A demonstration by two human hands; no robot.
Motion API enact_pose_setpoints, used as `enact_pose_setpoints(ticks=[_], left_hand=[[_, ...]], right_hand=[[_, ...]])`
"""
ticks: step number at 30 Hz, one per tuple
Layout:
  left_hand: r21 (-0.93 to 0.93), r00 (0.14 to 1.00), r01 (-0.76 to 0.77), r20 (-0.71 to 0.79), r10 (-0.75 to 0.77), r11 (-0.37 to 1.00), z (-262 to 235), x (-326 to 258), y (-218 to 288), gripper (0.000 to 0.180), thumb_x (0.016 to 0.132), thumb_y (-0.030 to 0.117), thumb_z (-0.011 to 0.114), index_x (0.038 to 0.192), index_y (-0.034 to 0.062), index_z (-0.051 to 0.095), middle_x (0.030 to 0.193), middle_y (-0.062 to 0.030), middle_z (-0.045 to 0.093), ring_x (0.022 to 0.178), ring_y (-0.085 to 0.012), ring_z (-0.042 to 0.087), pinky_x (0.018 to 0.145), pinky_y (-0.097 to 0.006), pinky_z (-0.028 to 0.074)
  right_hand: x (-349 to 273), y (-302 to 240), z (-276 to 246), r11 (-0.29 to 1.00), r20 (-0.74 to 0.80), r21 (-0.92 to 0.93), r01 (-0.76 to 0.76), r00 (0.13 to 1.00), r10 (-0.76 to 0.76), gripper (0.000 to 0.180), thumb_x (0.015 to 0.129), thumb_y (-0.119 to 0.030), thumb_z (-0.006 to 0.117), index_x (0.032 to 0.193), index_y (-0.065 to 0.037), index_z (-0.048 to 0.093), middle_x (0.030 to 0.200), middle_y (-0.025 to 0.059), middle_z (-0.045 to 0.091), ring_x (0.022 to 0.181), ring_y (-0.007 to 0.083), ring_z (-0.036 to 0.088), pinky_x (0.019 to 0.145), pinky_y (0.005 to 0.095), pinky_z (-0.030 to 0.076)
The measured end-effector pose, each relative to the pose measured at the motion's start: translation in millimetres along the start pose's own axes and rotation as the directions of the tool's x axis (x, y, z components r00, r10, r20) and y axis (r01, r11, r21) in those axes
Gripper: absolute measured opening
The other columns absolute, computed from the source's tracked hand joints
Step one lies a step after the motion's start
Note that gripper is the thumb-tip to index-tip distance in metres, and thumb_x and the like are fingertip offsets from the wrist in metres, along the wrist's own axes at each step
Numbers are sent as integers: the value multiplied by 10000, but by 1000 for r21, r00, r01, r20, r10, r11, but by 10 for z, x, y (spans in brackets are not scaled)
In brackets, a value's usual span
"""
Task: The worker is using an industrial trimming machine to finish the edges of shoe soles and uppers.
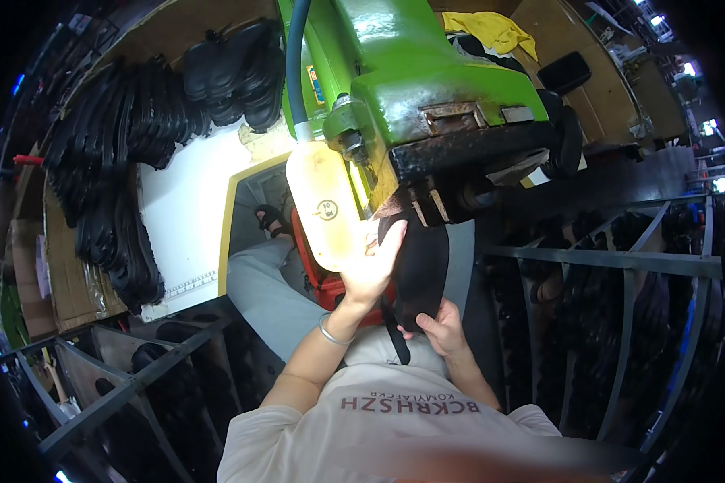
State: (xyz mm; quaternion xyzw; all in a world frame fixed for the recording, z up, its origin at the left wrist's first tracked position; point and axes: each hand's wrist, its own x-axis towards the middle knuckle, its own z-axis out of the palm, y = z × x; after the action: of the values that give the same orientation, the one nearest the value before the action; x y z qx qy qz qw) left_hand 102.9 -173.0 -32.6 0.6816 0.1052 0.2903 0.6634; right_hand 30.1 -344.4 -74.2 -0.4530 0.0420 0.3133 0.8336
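A long black shoe sole is held between my two hands below the working head of a green machine. My left hand is closed on the sole's far left edge, close under the machine head. Its thumb shows against the sole, while glare from the lamp washes out some of the fingers. At the sole's near end, my right hand pinches it, thumb on top and fingers beneath. The sole's far end is partly hidden by the machine. A narrow black strip hangs beside its near end.
A bright lamp stands just left of my left hand. Stacked black soles lie on the white table at left. Metal racks flank me on both sides. A yellow cloth lies in a carton behind the machine.
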Motion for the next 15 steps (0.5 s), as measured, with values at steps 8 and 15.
enact_pose_setpoints(ticks=[8, 15], left_hand=[[76, 997, 51, -60, -46, 996, -287, -188, -256, 154, 790, -55, 659, 927, -38, 589, 761, -18, 614, 626, -16, 527, 539, -135, 393], [33, 999, 20, 32, -21, 999, -362, -126, -41, 263, 776, -85, 644, 1021, -71, 551, 878, -92, 638, 782, -106, 603, 730, -207, 487]], right_hand=[[-94, -424, -119, 987, -200, -113, 117, 970, -138, 377, 766, -68, 616, 1078, 59, 446, 822, 156, 594, 526, 187, 570, 390, 266, 459], [233, -926, -50, 956, -268, -210, 206, 928, -259, 241, 799, -96, 625, 955, 26, 488, 754, 88, 580, 501, 105, 533, 361, 209, 404]])
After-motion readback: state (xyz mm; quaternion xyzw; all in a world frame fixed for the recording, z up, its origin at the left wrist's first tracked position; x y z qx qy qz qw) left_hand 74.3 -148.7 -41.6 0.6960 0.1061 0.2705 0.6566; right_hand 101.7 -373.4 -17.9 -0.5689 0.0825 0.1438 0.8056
